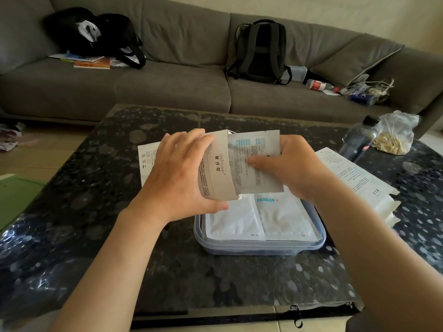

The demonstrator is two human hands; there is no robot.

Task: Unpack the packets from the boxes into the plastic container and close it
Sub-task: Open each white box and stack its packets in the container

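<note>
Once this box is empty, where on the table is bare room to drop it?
Bare table in front of the plastic container, on the left beside the green sheet, and along the far edge near the sofa. Crowded on the right: boxes, bottle, bag.

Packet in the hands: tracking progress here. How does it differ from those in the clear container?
The held white printed packet is in the air, partly inside the grey cardboard box; the two white packets lie side by side in the clear plastic container. The held packet shows dense text; the two packets mostly plain faces. All are flat, white.
</note>
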